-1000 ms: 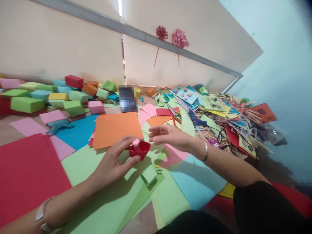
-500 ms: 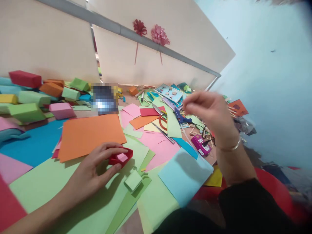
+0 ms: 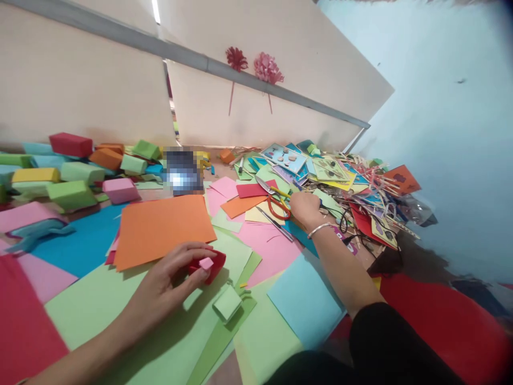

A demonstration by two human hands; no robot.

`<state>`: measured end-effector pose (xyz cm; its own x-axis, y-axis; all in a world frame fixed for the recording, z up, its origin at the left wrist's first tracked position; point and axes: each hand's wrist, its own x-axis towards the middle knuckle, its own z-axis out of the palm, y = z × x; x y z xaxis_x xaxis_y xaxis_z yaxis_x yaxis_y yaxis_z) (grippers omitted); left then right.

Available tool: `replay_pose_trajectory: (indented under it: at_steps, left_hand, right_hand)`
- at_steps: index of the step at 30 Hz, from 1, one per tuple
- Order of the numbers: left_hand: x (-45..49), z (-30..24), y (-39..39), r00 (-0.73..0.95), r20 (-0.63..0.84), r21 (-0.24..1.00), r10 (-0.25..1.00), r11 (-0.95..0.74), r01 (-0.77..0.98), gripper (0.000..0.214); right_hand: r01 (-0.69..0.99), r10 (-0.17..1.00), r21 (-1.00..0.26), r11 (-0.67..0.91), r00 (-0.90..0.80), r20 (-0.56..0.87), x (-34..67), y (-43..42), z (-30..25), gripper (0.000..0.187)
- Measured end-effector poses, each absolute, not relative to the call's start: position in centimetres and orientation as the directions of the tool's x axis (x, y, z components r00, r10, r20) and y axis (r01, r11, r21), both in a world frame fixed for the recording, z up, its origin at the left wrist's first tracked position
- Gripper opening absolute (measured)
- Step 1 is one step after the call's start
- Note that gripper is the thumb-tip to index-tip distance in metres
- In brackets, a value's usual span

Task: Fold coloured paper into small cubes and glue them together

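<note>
Cluttered table [image 3: 222, 171], left fingers [image 3: 188, 252] curled

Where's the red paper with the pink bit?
Head view, left of centre: the red paper is in the left hand, near the small green box.

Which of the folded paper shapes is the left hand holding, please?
The red folded shape, with a small pink piece, is in the left hand; the pale green shape nearby lies untouched.

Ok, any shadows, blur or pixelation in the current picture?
In the head view, soft shadow falls on the pale green sheet beside the left hand; a dark patch is pixelated; the red surface at lower right looks blurred.
</note>
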<state>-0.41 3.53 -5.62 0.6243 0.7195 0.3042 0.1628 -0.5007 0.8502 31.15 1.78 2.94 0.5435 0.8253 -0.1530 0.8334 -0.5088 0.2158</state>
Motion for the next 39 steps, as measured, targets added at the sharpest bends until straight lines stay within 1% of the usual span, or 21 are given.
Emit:
replay_pose_trajectory:
  at_steps: [3, 8, 10, 12, 14, 16, 17, 19, 22, 23, 25, 28, 31, 33, 35, 37, 39]
  left_hand:
    - [-0.3, -5.2, 3.1, 0.635, 0.339, 0.814, 0.695, -0.554, 0.171, 0.021]
    - [-0.4, -4.6, 2.5, 0.629, 0.351, 0.804, 0.693, -0.567, 0.176, 0.02]
    - [-0.4, -4.8, 2.7, 0.625, 0.352, 0.806, 0.697, -0.565, 0.176, 0.021]
    - [-0.5, -5.3, 3.0, 0.62, 0.357, 0.812, 0.699, -0.56, 0.164, 0.021]
    - [-0.7, -5.9, 3.4, 0.619, 0.361, 0.82, 0.698, -0.553, 0.147, 0.023]
    - [-0.8, -6.3, 3.7, 0.628, 0.356, 0.824, 0.692, -0.549, 0.138, 0.023]
    - [-0.9, -6.5, 3.7, 0.632, 0.35, 0.826, 0.691, -0.546, 0.139, 0.023]
    - [-1.0, -6.6, 3.7, 0.641, 0.327, 0.833, 0.694, -0.532, 0.15, 0.024]
    - [-1.0, -6.4, 3.5, 0.643, 0.305, 0.847, 0.702, -0.509, 0.155, 0.025]
    - [-0.9, -6.3, 3.4, 0.641, 0.305, 0.847, 0.705, -0.508, 0.155, 0.026]
    - [-0.7, -6.0, 3.3, 0.626, 0.321, 0.844, 0.711, -0.515, 0.152, 0.026]
    - [-0.4, -5.4, 3.2, 0.614, 0.352, 0.827, 0.706, -0.541, 0.149, 0.025]
    - [-0.2, -5.0, 3.2, 0.638, 0.349, 0.819, 0.686, -0.555, 0.148, 0.025]
    - [-0.1, -4.9, 3.2, 0.644, 0.343, 0.823, 0.684, -0.549, 0.144, 0.024]
    - [-0.1, -5.0, 3.1, 0.652, 0.336, 0.834, 0.68, -0.536, 0.129, 0.023]
    - [0.0, -4.9, 3.0, 0.665, 0.312, 0.847, 0.679, -0.516, 0.128, 0.024]
    - [0.0, -4.7, 2.9, 0.674, 0.287, 0.856, 0.681, -0.499, 0.139, 0.025]
  right_hand:
    - [0.824, 0.823, 0.209, -0.526, 0.556, -0.12, 31.2, 2.6, 2.5, 0.037]
    - [0.852, 0.852, 0.148, -0.502, 0.517, -0.089, 31.1, 2.8, 1.7, 0.026]
    - [0.881, 0.882, 0.106, -0.46, 0.468, -0.06, 31.5, 2.4, 2.1, 0.034]
    - [0.924, 0.924, 0.042, -0.381, 0.381, 0.023, 32.0, 1.8, 3.0, 0.048]
    - [0.954, 0.939, 0.001, -0.299, 0.294, 0.177, 32.8, 1.1, 4.1, 0.056]
    - [0.95, 0.916, 0.034, -0.311, 0.29, 0.278, 33.6, 0.6, 5.0, 0.056]
    - [0.932, 0.903, 0.066, -0.355, 0.324, 0.281, 34.2, 0.4, 5.3, 0.055]
    - [0.874, 0.876, 0.134, -0.467, 0.437, 0.206, 35.4, 0.2, 5.2, 0.046]
    - [0.792, 0.816, 0.206, -0.575, 0.573, 0.072, 37.4, 0.6, 3.9, 0.026]
    - [0.771, 0.797, 0.232, -0.593, 0.603, 0.034, 38.0, 0.8, 3.3, 0.025]
    - [0.749, 0.777, 0.28, -0.601, 0.63, -0.016, 39.0, 1.2, 2.3, 0.034]
    - [0.747, 0.785, 0.336, -0.573, 0.618, -0.035, 39.8, 1.4, 1.6, 0.037]
    - [0.785, 0.824, 0.357, -0.506, 0.562, -0.067, 40.3, 1.3, 2.1, 0.037]
    - [0.832, 0.86, 0.342, -0.436, 0.498, -0.114, 40.6, 1.4, 3.0, 0.033]
    - [0.869, 0.884, 0.313, -0.383, 0.443, -0.148, 41.0, 1.6, 4.4, 0.025]
    - [0.891, 0.9, 0.275, -0.362, 0.411, -0.148, 41.5, 1.5, 6.3, 0.024]
    - [0.91, 0.917, 0.216, -0.354, 0.383, -0.109, 42.1, 0.8, 8.6, 0.027]
